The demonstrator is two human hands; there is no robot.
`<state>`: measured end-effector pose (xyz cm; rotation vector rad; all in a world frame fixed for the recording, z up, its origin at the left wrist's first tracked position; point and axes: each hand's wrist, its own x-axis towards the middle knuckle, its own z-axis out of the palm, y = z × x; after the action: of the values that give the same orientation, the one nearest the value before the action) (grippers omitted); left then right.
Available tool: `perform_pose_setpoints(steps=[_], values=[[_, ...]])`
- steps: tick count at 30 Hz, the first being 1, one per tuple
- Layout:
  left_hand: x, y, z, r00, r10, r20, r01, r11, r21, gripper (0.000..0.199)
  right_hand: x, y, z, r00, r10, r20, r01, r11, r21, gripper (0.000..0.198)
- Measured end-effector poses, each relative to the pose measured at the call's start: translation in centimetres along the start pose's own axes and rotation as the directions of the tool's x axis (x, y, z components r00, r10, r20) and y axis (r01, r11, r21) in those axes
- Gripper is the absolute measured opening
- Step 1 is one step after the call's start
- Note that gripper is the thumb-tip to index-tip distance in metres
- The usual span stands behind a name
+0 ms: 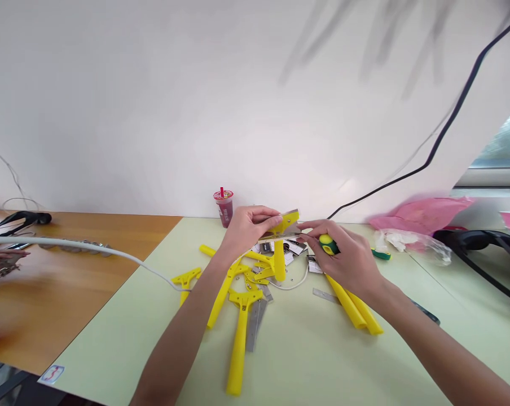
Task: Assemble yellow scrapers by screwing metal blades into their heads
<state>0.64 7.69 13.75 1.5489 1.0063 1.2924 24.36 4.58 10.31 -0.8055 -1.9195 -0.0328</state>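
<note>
My left hand (250,226) is closed on a yellow scraper (279,260), held above the table with its handle hanging down and metal along its head. My right hand (347,255) is wrapped round a screwdriver (329,244) with a yellow and green handle. The fingertips of that hand are close to the scraper's head; whether they touch it I cannot tell. Below lie several yellow scraper pieces, among them a T-shaped handle (237,349) in front. Grey metal blades (255,326) lie beside it. Two yellow handles (348,309) rest under my right hand.
A drink cup (225,208) with a straw stands by the wall. A white cable (123,254) crosses from the left. At right are a pink bag (422,214), clear plastic, and a black headset-like object (477,242). Another person's hand (1,262) shows at far left.
</note>
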Motion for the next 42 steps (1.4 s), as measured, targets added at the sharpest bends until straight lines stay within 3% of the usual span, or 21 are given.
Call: perform_pose_setpoints(steps=[5, 10, 12, 16, 21, 26, 29, 34, 39, 42], values=[[-0.7, 0.7, 0.1, 0.991, 0.006, 0.135, -0.033, 0.98, 0.198, 0.026, 0.4, -0.2, -1.0, 1.0, -0.013, -0.005, 0.012, 0.993, -0.115, 0.011], [-0.6, 0.1, -0.3, 0.984, 0.105, 0.143, -0.142, 0.948, 0.283, 0.011, 0.6, -0.2, -1.8, 0.978, 0.112, 0.178, -0.094, 0.99, -0.108, 0.011], [-0.5, -0.1, -0.4, 0.987, 0.088, 0.137, -0.124, 0.951, 0.283, 0.009, 0.6, 0.0, -1.9, 0.961, 0.168, 0.22, -0.15, 0.984, -0.094, 0.01], [-0.5, -0.2, -0.5, 0.97, -0.023, 0.24, -0.033, 0.974, 0.225, 0.012, 0.7, 0.2, -1.9, 0.957, 0.203, 0.21, -0.19, 0.979, -0.078, 0.007], [-0.5, 0.4, -0.3, 0.967, -0.01, 0.253, -0.039, 0.981, 0.189, 0.033, 1.0, 0.1, -2.4, 0.955, 0.237, 0.177, -0.23, 0.971, -0.061, 0.015], [-1.0, 1.0, -0.7, 0.95, -0.002, 0.314, -0.033, 0.994, 0.106, 0.054, 1.2, -0.1, -3.1, 0.946, 0.271, 0.177, -0.266, 0.963, -0.051, 0.008], [-1.5, 0.9, -0.5, 0.937, -0.026, 0.349, -0.028, 0.988, 0.15, 0.07, 1.2, -0.1, -3.3, 0.948, 0.267, 0.175, -0.263, 0.964, -0.048, 0.008], [-1.8, 0.8, 0.5, 0.964, 0.05, 0.26, -0.119, 0.96, 0.254, 0.024, 1.3, 0.2, -3.6, 0.951, 0.263, 0.165, -0.25, 0.963, -0.098, 0.013], [-2.5, 2.0, 0.9, 0.979, 0.179, 0.092, -0.197, 0.948, 0.25, 0.018, 1.6, 0.8, -4.5, 0.964, 0.254, 0.075, -0.243, 0.962, -0.127, 0.037], [-2.8, 2.4, 0.9, 0.967, 0.253, 0.033, -0.253, 0.931, 0.262, 0.019, 1.7, 1.0, -5.0, 0.965, 0.245, 0.097, -0.237, 0.968, -0.083, 0.038]])
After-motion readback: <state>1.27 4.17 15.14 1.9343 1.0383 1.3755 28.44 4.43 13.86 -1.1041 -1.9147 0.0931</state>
